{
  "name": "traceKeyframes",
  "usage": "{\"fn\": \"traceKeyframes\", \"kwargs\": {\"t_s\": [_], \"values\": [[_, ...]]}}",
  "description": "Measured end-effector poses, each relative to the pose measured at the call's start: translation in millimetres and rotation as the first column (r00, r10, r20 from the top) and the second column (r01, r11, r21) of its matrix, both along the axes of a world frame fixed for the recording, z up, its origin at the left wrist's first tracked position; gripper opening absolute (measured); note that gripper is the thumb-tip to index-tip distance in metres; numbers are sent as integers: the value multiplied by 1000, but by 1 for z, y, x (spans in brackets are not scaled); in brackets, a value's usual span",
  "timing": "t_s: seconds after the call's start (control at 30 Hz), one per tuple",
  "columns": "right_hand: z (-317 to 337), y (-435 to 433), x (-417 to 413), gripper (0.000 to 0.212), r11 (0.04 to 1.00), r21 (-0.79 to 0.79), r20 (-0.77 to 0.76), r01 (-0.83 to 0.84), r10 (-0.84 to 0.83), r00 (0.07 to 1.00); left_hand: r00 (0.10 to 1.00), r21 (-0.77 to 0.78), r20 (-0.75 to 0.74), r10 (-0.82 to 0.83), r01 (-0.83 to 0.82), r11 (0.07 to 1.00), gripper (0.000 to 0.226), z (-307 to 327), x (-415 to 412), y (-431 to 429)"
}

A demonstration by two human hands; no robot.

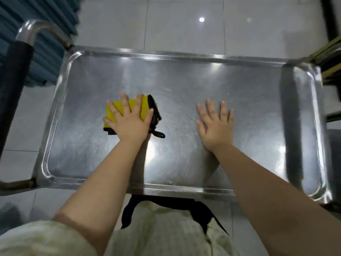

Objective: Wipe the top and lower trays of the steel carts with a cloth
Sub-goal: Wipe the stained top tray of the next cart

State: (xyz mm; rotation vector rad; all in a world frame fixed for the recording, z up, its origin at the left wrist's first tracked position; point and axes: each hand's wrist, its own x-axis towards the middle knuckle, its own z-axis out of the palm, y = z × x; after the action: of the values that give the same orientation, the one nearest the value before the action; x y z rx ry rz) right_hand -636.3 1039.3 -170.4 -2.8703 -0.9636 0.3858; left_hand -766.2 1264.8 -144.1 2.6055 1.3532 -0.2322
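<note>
The steel cart's top tray (184, 58) fills the middle of the head view, seen from above. A folded yellow cloth with black edging (143, 106) lies on the tray left of centre. My left hand (129, 121) presses flat on the cloth with spread, straight fingers. My right hand (215, 124) lies flat on the bare steel to the right of centre, fingers spread, touching nothing else. The lower tray is hidden under the top one.
The cart's push handle (36, 29), chrome with a black grip, rises at the left end. Blue pleated curtain (11, 34) hangs at the far left. Pale floor tiles surround the cart. Another steel cart or frame (332, 58) stands at the right edge.
</note>
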Motion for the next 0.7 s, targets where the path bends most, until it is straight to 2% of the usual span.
{"fn": "traceKeyframes", "kwargs": {"t_s": [0.07, 0.1, 0.13, 0.2, 0.23, 0.3, 0.37, 0.43, 0.5, 0.53, 0.57, 0.63, 0.7], "values": [[-3, -1, 2, 59, 1000, -10, 4, 2, -2, 1000, 992, -35, -9, 127, -127, 991, 65, 1, 47, -10], [-4, -2, 2, 59, 1000, -15, 8, 5, -5, 1000, 997, -58, -18, 75, -76, 995, 65, 1, 64, -26], [-5, -3, 3, 59, 1000, -17, 12, 5, -5, 1000, 999, -61, -16, -45, 44, 997, 65, 0, 74, -48], [-3, -5, 4, 61, 1000, -21, 22, -1, 2, 1000, 944, -53, -11, -330, 329, 943, 65, -2, 71, -82], [-2, -4, 4, 62, 999, -35, 17, -6, 6, 1000, 909, -36, -8, -416, 415, 909, 65, -5, 65, -80], [0, -3, 5, 62, 998, -57, -15, -7, 7, 1000, 901, -7, 19, -433, 433, 901, 66, -5, 57, -36], [3, -1, 4, 62, 997, -71, -36, -8, 6, 999, 964, -6, -23, -264, 264, 965, 65, -1, 51, 26], [4, 2, 3, 62, 996, -82, -39, -18, 15, 999, 999, -23, -38, 26, -27, 999, 65, 4, 57, 78], [2, 3, 3, 62, 997, -81, -43, -19, 16, 999, 952, -32, -37, 303, -304, 952, 65, 7, 85, 92], [2, 4, 3, 62, 996, -85, -39, -21, 18, 999, 933, -50, -37, 357, -359, 932, 65, 8, 107, 84], [2, 4, 4, 61, 996, -91, -34, -22, 19, 999, 948, -85, -40, 317, -319, 944, 65, 8, 131, 68], [3, 3, 8, 61, 996, -90, -37, -14, 11, 999, 999, -136, -34, 15, -19, 991, 65, 5, 172, 26], [4, 3, 7, 61, 997, -79, -44, 5, -8, 999, 952, -144, -24, -305, 299, 943, 65, 3, 187, -10]]}}
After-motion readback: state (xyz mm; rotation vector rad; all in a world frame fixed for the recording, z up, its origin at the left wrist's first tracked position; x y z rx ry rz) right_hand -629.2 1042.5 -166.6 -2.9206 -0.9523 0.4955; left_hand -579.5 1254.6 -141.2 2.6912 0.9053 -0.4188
